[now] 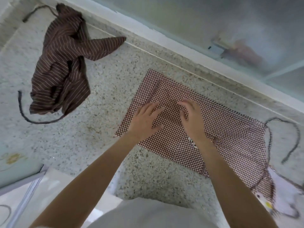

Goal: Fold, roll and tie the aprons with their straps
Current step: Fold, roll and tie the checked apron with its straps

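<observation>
Speckled stone makes up the tabletop (102, 89), which runs along a frosted glass panel on the far side. At far left a striped brown apron (60, 66) lies crumpled, its strap loose, not yet folded. Right of centre the checked apron (230, 137) lies flat, apparently folded lengthwise; rolling and tying seem still to come. The left hand (144, 119) and right hand (192, 116) press on it side by side, fingers spread flat, gripping nothing. Its dark strap (294, 137) trails loose at right.
</observation>
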